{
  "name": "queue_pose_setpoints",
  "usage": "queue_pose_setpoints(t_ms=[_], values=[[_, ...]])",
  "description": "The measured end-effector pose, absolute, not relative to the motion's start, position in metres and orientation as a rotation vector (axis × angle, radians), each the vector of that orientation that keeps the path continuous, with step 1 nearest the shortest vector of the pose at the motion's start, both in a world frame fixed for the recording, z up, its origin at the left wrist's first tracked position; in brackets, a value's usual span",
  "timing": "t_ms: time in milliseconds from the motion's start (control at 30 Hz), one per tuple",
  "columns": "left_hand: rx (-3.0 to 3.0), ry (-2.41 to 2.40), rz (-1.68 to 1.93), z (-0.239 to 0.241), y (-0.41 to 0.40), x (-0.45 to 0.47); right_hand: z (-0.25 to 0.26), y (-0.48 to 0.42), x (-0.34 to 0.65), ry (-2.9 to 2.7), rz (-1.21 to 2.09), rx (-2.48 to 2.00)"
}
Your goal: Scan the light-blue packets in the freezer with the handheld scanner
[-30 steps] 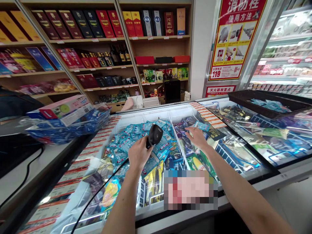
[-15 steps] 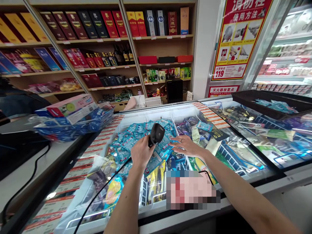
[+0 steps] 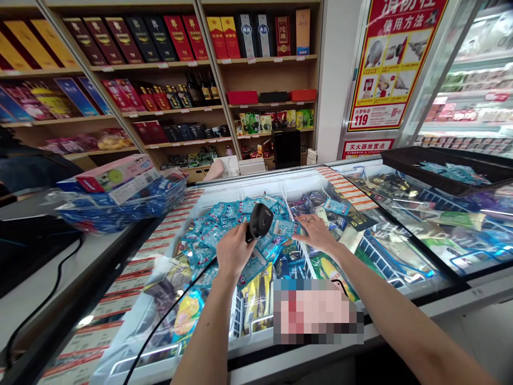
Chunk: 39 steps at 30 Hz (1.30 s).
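My left hand [image 3: 232, 249] is closed round the grip of a black barcode scanner [image 3: 259, 220], whose cord runs back toward me. The scanner head points at a blue ice-cream packet [image 3: 282, 228] that my right hand [image 3: 317, 233] holds up by its edge, fingers pinched on it. Both hands hover over the open chest freezer [image 3: 256, 184], above a heap of blue packets [image 3: 216, 227] in its left compartment.
A wire divider [image 3: 298, 248] splits the freezer; darker packets lie to its right. Sliding glass lids [image 3: 420, 224] cover the freezer's right part, with a black tray [image 3: 444, 171] on top. A blue basket of boxes [image 3: 120, 200] sits on the left counter. Shelves of boxed goods line the back wall.
My right hand came off the right compartment, swept left over the blue packets and now holds one up in front of the scanner. The scanner hand stayed nearly still.
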<state>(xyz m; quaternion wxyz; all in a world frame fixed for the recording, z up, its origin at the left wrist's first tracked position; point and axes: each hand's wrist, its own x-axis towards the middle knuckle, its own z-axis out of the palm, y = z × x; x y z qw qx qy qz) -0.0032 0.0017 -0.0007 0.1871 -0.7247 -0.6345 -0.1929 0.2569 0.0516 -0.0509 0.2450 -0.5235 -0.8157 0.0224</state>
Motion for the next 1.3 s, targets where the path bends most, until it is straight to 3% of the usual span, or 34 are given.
queue_pose_setpoints(t_ms=[500, 1300], values=[[-2.110, -1.773, -0.583, 0.000, 0.002, 0.000, -0.061, 0.075, 0.278, -1.626, 0.530, -1.383], [-2.305, -1.773, -0.475, 0.004, -0.001, 0.009, -0.067, 0.080, 0.282, -1.569, 0.494, -1.361]])
